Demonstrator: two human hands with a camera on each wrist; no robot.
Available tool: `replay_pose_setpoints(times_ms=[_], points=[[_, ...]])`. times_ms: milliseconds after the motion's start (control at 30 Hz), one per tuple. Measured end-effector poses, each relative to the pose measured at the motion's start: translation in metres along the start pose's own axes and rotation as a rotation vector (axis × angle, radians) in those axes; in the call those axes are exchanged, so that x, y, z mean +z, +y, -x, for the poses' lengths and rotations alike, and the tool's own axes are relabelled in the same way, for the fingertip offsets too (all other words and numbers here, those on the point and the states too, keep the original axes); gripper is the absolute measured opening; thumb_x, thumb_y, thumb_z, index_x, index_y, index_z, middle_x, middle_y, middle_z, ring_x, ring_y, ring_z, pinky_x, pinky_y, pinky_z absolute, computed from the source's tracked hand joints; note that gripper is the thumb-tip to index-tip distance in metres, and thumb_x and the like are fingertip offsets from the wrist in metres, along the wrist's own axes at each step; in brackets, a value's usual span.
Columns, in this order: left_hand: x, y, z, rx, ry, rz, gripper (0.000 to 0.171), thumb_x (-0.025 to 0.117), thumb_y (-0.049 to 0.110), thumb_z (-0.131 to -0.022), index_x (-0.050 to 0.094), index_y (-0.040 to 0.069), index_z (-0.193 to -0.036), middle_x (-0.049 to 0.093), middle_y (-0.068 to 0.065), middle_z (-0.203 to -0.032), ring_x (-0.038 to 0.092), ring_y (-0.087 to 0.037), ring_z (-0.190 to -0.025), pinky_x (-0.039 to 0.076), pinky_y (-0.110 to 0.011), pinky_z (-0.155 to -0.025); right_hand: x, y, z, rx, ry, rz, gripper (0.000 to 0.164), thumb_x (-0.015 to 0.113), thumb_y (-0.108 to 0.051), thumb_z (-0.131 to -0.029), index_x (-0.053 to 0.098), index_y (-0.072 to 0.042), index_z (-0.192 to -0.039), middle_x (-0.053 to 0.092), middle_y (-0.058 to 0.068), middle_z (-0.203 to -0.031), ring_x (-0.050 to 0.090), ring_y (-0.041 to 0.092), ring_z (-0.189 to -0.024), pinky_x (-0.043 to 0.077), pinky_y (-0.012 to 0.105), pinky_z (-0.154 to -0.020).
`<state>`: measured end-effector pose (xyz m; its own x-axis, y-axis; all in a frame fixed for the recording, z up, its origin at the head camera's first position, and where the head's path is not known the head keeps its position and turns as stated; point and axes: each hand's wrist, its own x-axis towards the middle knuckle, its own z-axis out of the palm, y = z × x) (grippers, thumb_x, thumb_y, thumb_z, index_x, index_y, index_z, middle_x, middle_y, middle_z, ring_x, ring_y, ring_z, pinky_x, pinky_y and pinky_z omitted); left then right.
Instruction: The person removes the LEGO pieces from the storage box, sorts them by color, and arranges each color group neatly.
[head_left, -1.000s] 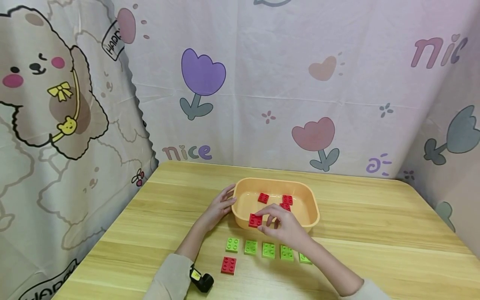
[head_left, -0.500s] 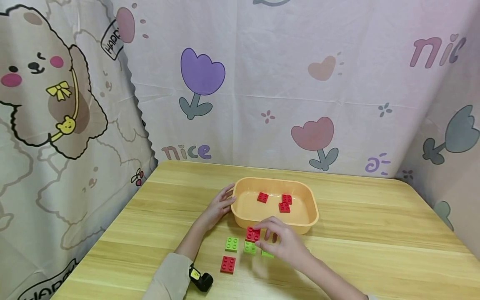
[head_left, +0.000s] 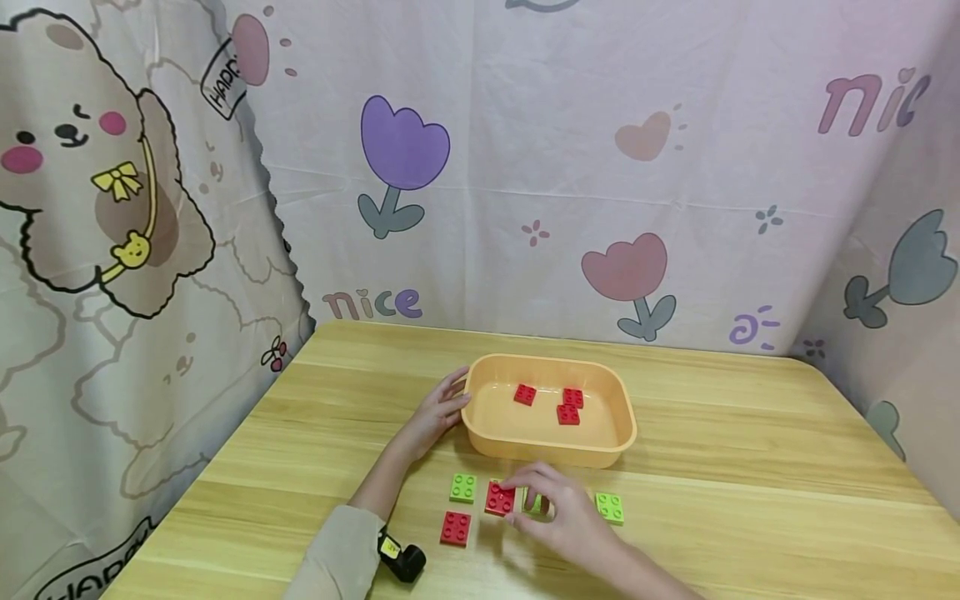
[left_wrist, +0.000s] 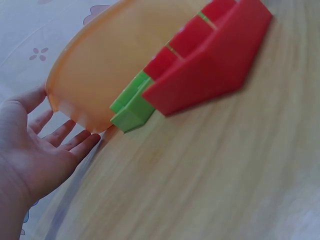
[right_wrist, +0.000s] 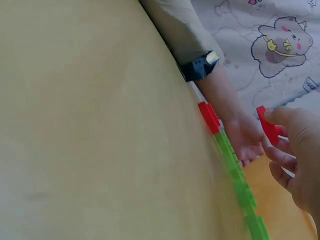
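My right hand (head_left: 562,510) pinches a red toy brick (head_left: 499,498) between thumb and index finger, over the row of green bricks. In the right wrist view this red brick (right_wrist: 268,125) appears raised off the tabletop. Fingers spread, my left hand (head_left: 437,415) rests against the left end of the orange plastic basin (head_left: 555,450). A green brick (head_left: 462,488) heads the row on the left, with a second red brick (head_left: 455,528) just in front of it. Another green brick (head_left: 610,508) marks the right end; the right hand and held brick cover those between.
Inside the basin lie three red bricks, one (head_left: 525,395) apart and two together, including a nearer one (head_left: 567,414). A black wrist camera (head_left: 405,563) sits on the left wrist. The wooden table (head_left: 750,433) backs onto a patterned curtain (head_left: 525,167).
With the red brick in its grip, the right hand has come from above the basin's near rim toward me, down over the green row. My left hand stays at the basin.
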<state>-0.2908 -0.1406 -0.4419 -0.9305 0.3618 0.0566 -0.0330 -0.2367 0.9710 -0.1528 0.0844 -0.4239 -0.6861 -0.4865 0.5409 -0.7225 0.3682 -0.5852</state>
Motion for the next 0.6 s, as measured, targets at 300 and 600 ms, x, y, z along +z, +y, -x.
replay_pose_setpoints(times_ms=[300,600], points=[[0.0,0.0,0.0,0.013,-0.017,0.011,0.057,0.049,0.006,-0.094,0.023,0.007,-0.145,0.017,-0.023,-0.146,0.027,-0.036,-0.129,0.034,-0.042,-0.1,0.012,0.0,0.013,0.032,-0.007,0.012,0.029,0.073,-0.017,-0.079,0.064,-0.02,-0.107,0.057,-0.008,-0.106,0.052,0.003,-0.074,0.047,0.018,-0.059],[-0.001,0.0,0.0,0.008,-0.013,-0.001,0.058,0.05,0.008,-0.094,0.023,0.008,-0.145,0.018,-0.022,-0.146,0.028,-0.035,-0.129,0.035,-0.041,-0.1,0.016,0.001,0.018,0.027,-0.023,0.022,0.029,0.072,-0.017,-0.08,0.064,-0.019,-0.107,0.056,-0.008,-0.107,0.052,0.004,-0.074,0.047,0.017,-0.061]])
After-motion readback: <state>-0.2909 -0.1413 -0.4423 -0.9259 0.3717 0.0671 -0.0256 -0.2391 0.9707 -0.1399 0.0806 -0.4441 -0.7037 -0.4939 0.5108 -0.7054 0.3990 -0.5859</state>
